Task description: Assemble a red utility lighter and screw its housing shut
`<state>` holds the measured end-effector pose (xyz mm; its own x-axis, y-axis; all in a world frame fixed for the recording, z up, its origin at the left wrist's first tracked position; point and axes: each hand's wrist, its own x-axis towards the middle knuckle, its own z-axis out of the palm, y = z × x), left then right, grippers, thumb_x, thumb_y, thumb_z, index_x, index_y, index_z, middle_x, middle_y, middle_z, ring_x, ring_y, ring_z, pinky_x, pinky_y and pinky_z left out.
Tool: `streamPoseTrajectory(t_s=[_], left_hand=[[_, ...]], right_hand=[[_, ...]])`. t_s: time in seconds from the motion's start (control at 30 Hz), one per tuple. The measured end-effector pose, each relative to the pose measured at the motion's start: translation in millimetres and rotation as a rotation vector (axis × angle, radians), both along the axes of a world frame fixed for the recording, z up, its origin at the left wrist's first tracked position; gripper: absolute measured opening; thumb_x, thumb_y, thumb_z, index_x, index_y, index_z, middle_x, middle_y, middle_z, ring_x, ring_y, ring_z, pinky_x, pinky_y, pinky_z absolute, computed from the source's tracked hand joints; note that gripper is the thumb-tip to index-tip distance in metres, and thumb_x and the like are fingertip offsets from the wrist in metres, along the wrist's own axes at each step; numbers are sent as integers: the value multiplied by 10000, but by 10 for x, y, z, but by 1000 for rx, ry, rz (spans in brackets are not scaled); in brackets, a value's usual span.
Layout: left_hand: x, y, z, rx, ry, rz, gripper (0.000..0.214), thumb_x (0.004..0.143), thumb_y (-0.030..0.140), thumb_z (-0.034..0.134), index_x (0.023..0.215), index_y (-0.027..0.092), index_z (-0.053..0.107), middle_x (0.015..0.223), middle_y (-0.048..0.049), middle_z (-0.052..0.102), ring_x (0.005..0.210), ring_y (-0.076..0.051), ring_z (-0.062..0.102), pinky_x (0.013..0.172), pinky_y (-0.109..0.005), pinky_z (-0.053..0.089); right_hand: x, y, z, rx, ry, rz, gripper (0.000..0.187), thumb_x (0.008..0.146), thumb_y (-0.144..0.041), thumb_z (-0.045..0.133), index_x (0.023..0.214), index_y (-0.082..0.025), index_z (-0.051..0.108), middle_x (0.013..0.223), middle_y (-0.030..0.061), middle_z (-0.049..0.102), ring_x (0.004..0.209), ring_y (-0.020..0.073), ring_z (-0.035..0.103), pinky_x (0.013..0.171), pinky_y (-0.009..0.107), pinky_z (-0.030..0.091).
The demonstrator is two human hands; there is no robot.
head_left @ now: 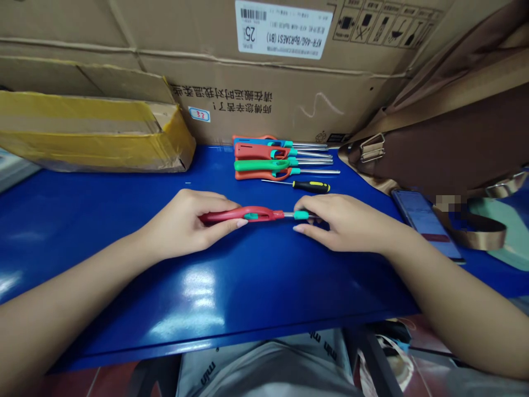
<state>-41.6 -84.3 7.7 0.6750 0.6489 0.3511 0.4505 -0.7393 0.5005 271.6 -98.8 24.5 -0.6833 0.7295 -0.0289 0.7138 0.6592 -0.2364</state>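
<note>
My left hand [198, 223] is closed around the handle of a red long-nosed lighter [264, 213], which lies level just above the table. A teal trigger shows in the lighter's opening. At the other end, a teal collar [301, 215] sits on the metal tube, apart from the red body. The fingers of my right hand [330, 220] pinch around this collar and the tube's end, whose tip they mostly hide. Beyond my hands lies a small screwdriver [312, 186] with a black and yellow handle. Several more lighters [262, 165] in green, red, orange and blue are stacked behind it.
A large cardboard box [223, 66] stands along the back of the blue table [256, 292]. On the left is a yellow-taped carton [82, 132]. A brown bag [438, 132] with straps and a phone [427, 223] are on the right.
</note>
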Motion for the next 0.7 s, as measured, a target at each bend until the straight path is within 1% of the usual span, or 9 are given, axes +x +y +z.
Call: streamPoseTrajectory(t_s=[0.07, 0.17, 0.23, 0.33, 0.47, 0.6, 0.7], left_hand=[[-1, -3, 2, 4, 1, -15, 256, 989, 366, 668, 891, 154, 772, 679, 3, 642, 547, -95, 509, 532, -228, 382], [3, -23, 1, 33, -18, -33, 226, 994, 335, 666, 902, 156, 769, 701, -3, 662, 567, -98, 538, 555, -222, 408], [5, -43, -10, 56, -26, -59, 184, 996, 312, 664, 961, 166, 771, 738, -5, 685, 596, -101, 576, 586, -213, 440], [3, -70, -32, 91, -28, -112, 166, 1003, 294, 652, 1068, 184, 757, 804, -15, 719, 642, -110, 621, 627, -207, 482], [2, -99, -29, 147, -13, -124, 169, 1001, 282, 652, 1108, 182, 737, 875, -39, 756, 671, -125, 653, 647, -212, 506], [32, -128, -18, 193, -13, -106, 141, 994, 249, 663, 1073, 150, 724, 806, -23, 718, 636, -114, 621, 607, -204, 468], [64, -148, -32, 196, -8, -100, 120, 995, 255, 659, 982, 148, 713, 723, -1, 663, 582, -111, 566, 564, -217, 432]], right_hand=[[5, -2, -20, 43, 35, -12, 199, 1042, -369, 545, 1050, -193, 639, 940, 48, 719, 822, 210, 651, 691, 307, 398], [-4, -10, -56, 113, 64, 17, 258, 1083, -344, 469, 1056, -189, 674, 1005, 71, 760, 886, 218, 690, 710, 309, 420], [-24, -26, -82, 150, 82, 59, 283, 1097, -346, 448, 1078, -192, 685, 1059, 79, 773, 935, 218, 708, 734, 308, 440], [-57, -58, -116, 215, 97, 121, 291, 1100, -350, 452, 1078, -191, 695, 1043, 67, 780, 914, 207, 719, 742, 304, 460], [-71, -77, -132, 322, 96, 147, 304, 1101, -354, 459, 1068, -182, 707, 1034, 71, 792, 878, 203, 725, 720, 304, 470], [-73, -79, -125, 426, 82, 194, 334, 1107, -329, 442, 1056, -147, 718, 1008, 98, 792, 874, 215, 713, 720, 324, 475], [-95, -96, -132, 465, 56, 242, 338, 1104, -312, 447, 1039, -129, 724, 944, 97, 781, 827, 221, 686, 694, 340, 464]])
